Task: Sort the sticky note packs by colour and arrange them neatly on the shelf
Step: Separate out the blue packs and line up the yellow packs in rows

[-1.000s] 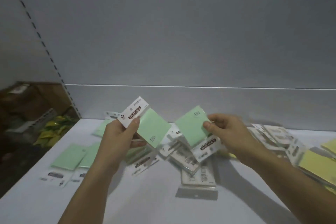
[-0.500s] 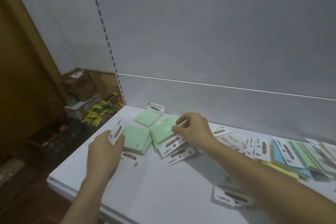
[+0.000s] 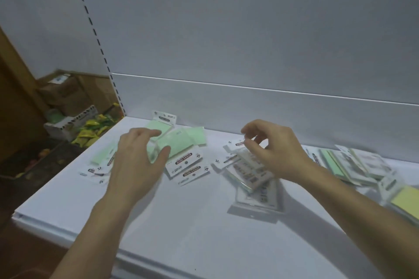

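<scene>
Both hands have released the green packs [image 3: 179, 142], now overlapping at the shelf's [image 3: 192, 222] back left. Grip of left hand [image 3: 136, 161]: spread wide, empty, above them. Grip of right hand [image 3: 274, 149]: loosely curled, empty, over the mixed pile [image 3: 249, 176]. Green packs visible: at least four.

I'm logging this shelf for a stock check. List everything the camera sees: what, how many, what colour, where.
green packs: several, pale green with white headers, overlapping at the left rear of the shelf
middle pile: several packs, mostly whitish sides showing, shelf centre
mixed packs: many, green and whitish, right side
yellow pack: one, yellow, far right edge
shelf: one, white
back panel: one, grey-white, behind the shelf
cardboard boxes: a few, brown, lower left
packets: many, yellow and green, in an open box at the left
left hand: fingers spread over the green packs
right hand: fingers curled above the middle pile; grip unclear
</scene>
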A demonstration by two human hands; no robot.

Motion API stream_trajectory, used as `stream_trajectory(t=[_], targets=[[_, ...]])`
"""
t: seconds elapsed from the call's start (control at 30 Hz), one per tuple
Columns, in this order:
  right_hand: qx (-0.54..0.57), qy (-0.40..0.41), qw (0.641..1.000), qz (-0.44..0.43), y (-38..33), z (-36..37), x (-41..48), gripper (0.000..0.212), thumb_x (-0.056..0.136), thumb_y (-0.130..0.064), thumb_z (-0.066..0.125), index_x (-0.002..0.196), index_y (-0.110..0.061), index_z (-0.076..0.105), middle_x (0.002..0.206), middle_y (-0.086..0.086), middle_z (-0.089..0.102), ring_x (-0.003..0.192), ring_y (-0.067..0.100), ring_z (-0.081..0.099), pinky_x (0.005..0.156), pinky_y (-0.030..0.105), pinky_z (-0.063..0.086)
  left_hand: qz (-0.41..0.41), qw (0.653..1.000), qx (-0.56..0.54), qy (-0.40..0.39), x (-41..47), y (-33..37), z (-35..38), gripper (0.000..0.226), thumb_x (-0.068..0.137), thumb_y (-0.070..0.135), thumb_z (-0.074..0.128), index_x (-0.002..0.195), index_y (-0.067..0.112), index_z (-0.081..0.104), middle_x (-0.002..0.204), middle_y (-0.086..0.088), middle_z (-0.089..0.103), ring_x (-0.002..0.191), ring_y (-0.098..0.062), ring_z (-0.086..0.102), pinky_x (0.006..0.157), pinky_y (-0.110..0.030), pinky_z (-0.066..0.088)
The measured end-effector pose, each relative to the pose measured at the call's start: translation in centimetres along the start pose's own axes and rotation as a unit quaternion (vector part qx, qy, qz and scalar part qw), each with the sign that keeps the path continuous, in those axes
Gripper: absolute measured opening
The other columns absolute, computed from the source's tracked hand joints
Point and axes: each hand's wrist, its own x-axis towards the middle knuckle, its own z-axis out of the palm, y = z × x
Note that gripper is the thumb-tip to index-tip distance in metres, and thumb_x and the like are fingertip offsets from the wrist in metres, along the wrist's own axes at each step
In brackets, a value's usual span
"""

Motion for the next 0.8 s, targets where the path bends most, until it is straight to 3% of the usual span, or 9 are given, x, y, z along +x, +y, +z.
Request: stream_trajectory(t=[0.13,0.27,0.4,0.53,0.67,0.8], targets=[[-0.036,0.003,0.999,0.0,2.2,-2.0,-2.8,0.02,0.092,-0.016,0.063,0.104,-0.032,0.067,0.098,-0.019,0.068,0.092,0.003,0.064,0.077,0.027,0.052,0.148,0.983,-0.051,-0.099,0.5,4.4,2.2,0.033,0.091,0.034,0.069,0.122,0.025,0.063,0.124,0.011,0.055,0.12,-0.01,0.046,0.097,-0.021,0.033],[-0.059,0.007,0.998,0.027,3.6,-3.0,-4.8,0.021,0.092,-0.018,0.063,0.107,-0.032,0.067,0.102,-0.019,0.069,0.095,0.003,0.062,0.08,0.026,0.05,0.257,0.945,-0.062,-0.192,1.4,7.5,4.8,0.034,0.092,0.036,0.064,0.126,0.028,0.062,0.126,0.016,0.055,0.124,-0.007,0.046,0.104,-0.023,0.037],[-0.063,0.005,0.997,0.049,4.3,-3.2,-6.0,0.02,0.093,-0.021,0.063,0.11,-0.032,0.066,0.105,-0.02,0.067,0.097,0.001,0.058,0.081,0.018,0.043,0.284,0.93,-0.082,-0.217,2.2,9.4,6.6,0.03,0.094,0.032,0.063,0.124,0.031,0.062,0.125,0.019,0.054,0.121,-0.004,0.047,0.101,-0.023,0.038],[-0.063,0.045,0.996,0.042,5.1,-1.8,-6.9,0.022,0.092,-0.016,0.062,0.11,-0.028,0.067,0.104,-0.016,0.067,0.098,0.004,0.058,0.088,0.025,0.045,0.279,0.928,-0.136,-0.205,1.5,9.1,7.7,0.031,0.088,0.016,0.058,0.116,0.026,0.067,0.118,0.016,0.061,0.116,-0.003,0.052,0.098,-0.025,0.043],[-0.098,0.037,0.994,0.016,5.8,-0.5,-7.0,0.037,0.082,-0.013,0.059,0.117,-0.022,0.066,0.112,-0.008,0.066,0.109,0.015,0.055,0.096,0.037,0.046,0.314,0.897,-0.16,-0.266,0.8,7.9,7.1,0.05,0.072,-0.001,0.056,0.11,0.03,0.069,0.119,0.021,0.059,0.12,-0.007,0.054,0.099,-0.021,0.042],[-0.119,0.03,0.992,0.018,5.5,0.3,-7.3,0.052,0.08,-0.012,0.06,0.128,-0.031,0.058,0.123,-0.016,0.055,0.121,0.008,0.046,0.1,0.035,0.04,0.319,0.878,-0.13,-0.334,0.9,7.2,7.5,0.053,0.073,0.002,0.059,0.113,0.036,0.065,0.125,0.025,0.052,0.126,-0.007,0.047,0.103,-0.021,0.04]])
